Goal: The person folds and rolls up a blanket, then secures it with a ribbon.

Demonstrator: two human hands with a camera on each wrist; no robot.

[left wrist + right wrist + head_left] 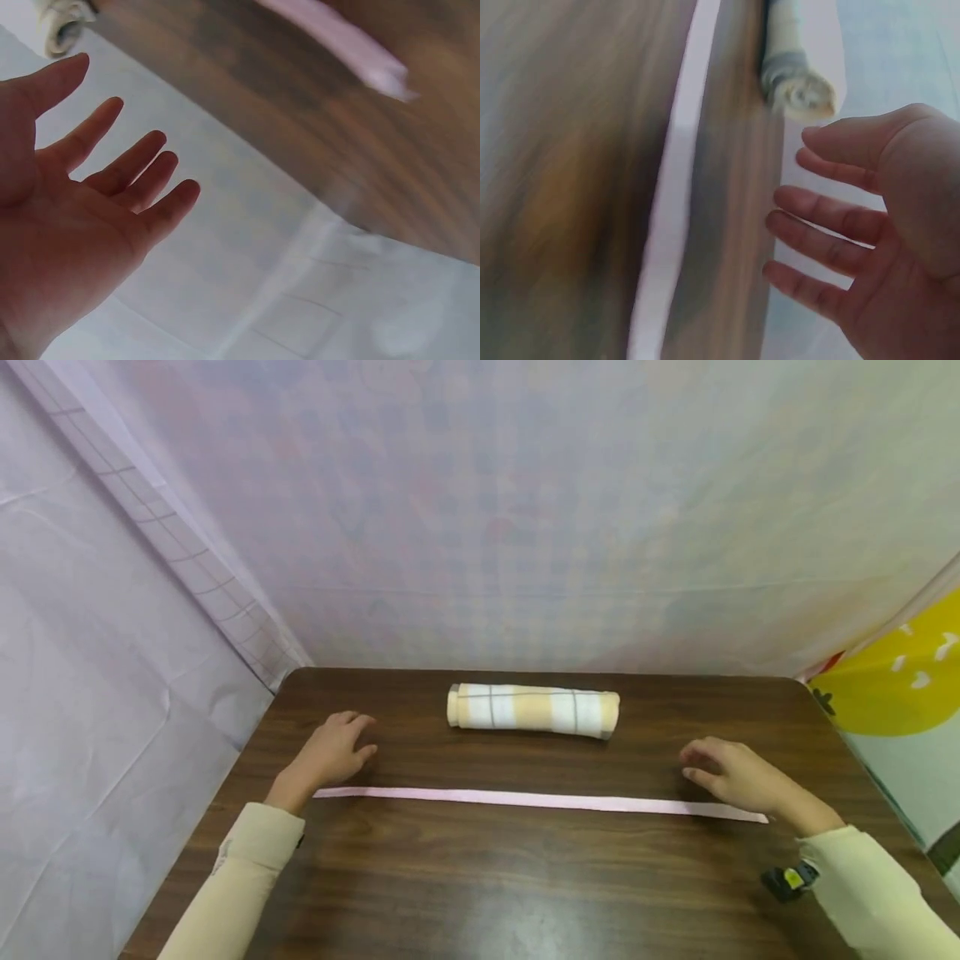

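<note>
A rolled towel (pixel 534 709) in cream, white and grey check lies crosswise near the table's back edge. In front of it a long pale pink ribbon (pixel 487 796) stretches nearly straight from left to right. Over the ribbon's left end, the left hand (pixel 333 752) holds nothing, its fingers loosely bent and spread in the left wrist view. Near the ribbon's right end the right hand (pixel 731 772) is also bare, its fingers relaxed and apart. One spiral end of the towel roll (pixel 802 94) shows beyond the right fingertips (pixel 776 219).
Dark brown wood forms the table (pixel 450 885). A pale cloth curtain (pixel 510 527) hangs behind it, and white sheeting (pixel 90 693) hangs along the left. At the right edge hangs a yellow printed cloth (pixel 900 681). A small black strap device (pixel 789 881) sits at the right sleeve.
</note>
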